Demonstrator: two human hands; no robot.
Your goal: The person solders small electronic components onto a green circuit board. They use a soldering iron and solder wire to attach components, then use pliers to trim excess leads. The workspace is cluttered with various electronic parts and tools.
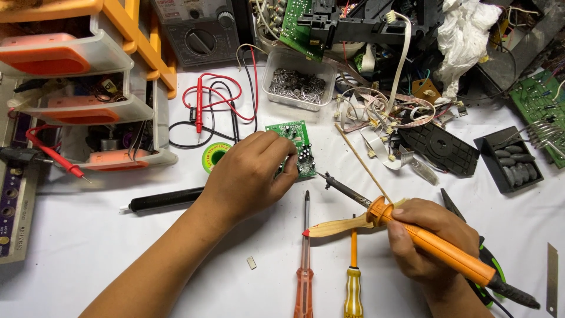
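My left hand [250,174] rests on the white table and grips a small green circuit board [296,136] by its near edge. My right hand [428,238] holds an orange-handled soldering iron [438,247]; its dark tip [332,179] points up-left and sits just right of the board. A thin wooden stick [359,162] and a flat wooden piece [335,227] lie by the iron.
Two screwdrivers [304,259] [353,277] lie below the hands. A solder spool [215,154], black desoldering pump [165,200], red and black probe leads [200,106], multimeter [197,29], clear tub of metal parts [297,79], orange drawer unit [76,88], loose boards and ribbon cables surround them.
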